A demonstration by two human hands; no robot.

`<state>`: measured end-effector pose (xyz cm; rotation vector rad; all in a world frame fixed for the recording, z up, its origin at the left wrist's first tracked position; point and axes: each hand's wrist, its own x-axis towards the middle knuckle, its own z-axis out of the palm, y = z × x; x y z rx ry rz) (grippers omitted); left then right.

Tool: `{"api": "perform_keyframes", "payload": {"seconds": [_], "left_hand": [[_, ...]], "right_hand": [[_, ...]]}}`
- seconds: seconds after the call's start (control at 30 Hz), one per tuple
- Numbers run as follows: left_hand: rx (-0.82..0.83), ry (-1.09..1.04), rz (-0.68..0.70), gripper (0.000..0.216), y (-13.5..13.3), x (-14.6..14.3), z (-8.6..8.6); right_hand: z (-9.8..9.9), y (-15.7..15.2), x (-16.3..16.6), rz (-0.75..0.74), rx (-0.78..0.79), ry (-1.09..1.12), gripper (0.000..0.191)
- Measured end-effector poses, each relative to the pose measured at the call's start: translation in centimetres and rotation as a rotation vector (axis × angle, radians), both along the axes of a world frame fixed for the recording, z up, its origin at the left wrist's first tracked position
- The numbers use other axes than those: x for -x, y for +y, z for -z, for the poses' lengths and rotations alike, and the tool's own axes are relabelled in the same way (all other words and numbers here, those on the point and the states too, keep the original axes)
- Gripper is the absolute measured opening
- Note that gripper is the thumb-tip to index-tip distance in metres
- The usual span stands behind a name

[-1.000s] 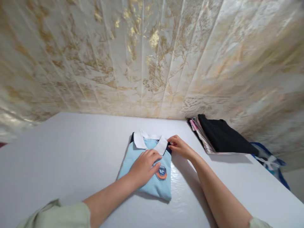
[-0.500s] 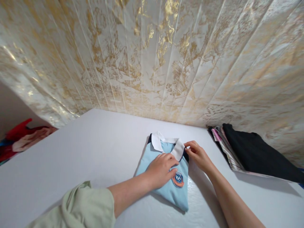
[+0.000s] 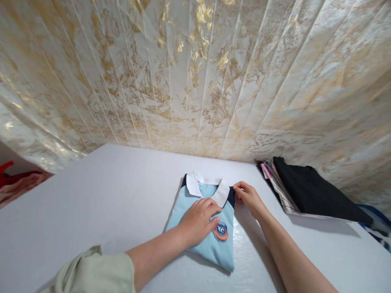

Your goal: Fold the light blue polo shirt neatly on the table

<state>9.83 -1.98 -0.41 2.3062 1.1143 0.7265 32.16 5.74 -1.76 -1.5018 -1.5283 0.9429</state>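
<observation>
A folded light-blue polo shirt [image 3: 214, 248] with a white collar, dark shoulder trim and a round orange-and-blue badge lies on the white table [image 3: 91, 203]. My left hand [image 3: 200, 219] rests flat on the shirt's chest, fingers stretched out toward the collar. My right hand [image 3: 249, 197] is at the shirt's right shoulder, its fingers curled and pinching the dark edge next to the collar.
A stack of folded clothes [image 3: 308, 191], black on top, lies at the table's back right against the gold-marbled wall [image 3: 195, 81]. Blue fabric [image 3: 378, 228] shows past it at the right edge. Red and pink cloth [image 3: 15, 183] lies beyond the table's left edge.
The hands have stayed in place on the shirt. The view has shifted, first right to left, then slightly back, and the red cloth at the left came into sight.
</observation>
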Motion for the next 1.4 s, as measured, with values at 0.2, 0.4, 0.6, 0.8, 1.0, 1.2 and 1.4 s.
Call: {"api": "perform_keyframes", "payload": {"seconds": [0.2,0.4,0.6,0.8,1.0,1.2,1.4], "left_hand": [[0.154,-0.15,0.008,0.021,0.4,0.1,-0.9],[0.33,-0.366,-0.187,0.019,5.2,-1.3,-3.7],[0.366,-0.136,-0.326,0.037,10.3,-5.1,-2.2],[0.352,-0.335,-0.32,0.029,9.6,-5.6,-0.5],[0.562,-0.725,-0.233,0.037,8.3,-4.7,-0.7],[0.556,-0.727,-0.233,0.04,8.4,-4.9,-0.5],[0.447,-0.598,-0.262,0.028,8.5,-5.1,0.1]], "right_hand": [[0.2,0.5,0.2,-0.045,-0.114,-0.101,0.018],[0.1,0.5,-0.2,-0.161,-0.075,-0.014,0.017],[-0.2,0.2,0.4,-0.132,-0.078,0.142,0.012],[0.0,0.4,0.5,-0.049,-0.01,0.242,0.016],[0.1,0.5,0.6,-0.005,0.01,0.259,0.02],[-0.9,-0.2,0.3,-0.106,0.037,0.264,0.021],[0.2,0.4,0.4,0.02,0.09,0.273,0.003]]}}
